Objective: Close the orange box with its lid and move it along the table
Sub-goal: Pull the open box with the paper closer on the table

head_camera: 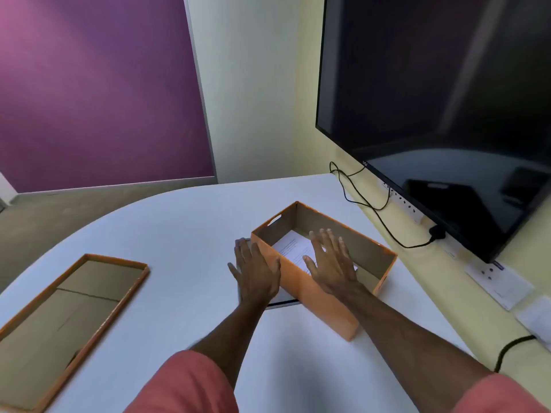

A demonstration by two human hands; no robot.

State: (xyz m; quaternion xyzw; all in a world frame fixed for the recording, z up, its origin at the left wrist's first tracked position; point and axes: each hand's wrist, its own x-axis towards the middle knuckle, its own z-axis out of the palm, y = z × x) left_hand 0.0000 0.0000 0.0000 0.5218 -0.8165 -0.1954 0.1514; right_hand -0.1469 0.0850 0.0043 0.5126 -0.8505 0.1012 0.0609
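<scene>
Left hand [258, 271]: spread flat, palm down, just outside the box's left long wall; it seems to rest on a thin dark-edged flat item [283, 304] that pokes out from under the box; it grips nothing.
Right hand [331, 262]: fingers spread, palm down, reaching over the near long wall into the box; whether it touches the sheet inside cannot be told; it holds nothing.
Orange box [316, 289]: open-topped, standing at the right side of the table, its far long wall near the right edge, set at a slant to that edge.
Inside the box: a white printed sheet [293, 247] on the floor, partly under the right hand.
Lid [64, 318]: lying inner side up at the near left edge of the table, well apart from the box and from both hands.
Progress: by my judgement nothing is done yet; the lid has to be fetched, turned over and seated, and then the box moved.
Table [185, 234]: white with a rounded far-left edge; the bare middle between lid and box gives the widest room for sliding.
Right edge: tight; a wall ledge, black cables [372, 208] and a dark screen [441, 99] lie just beyond, so moving leftward or nearer looks safer.
</scene>
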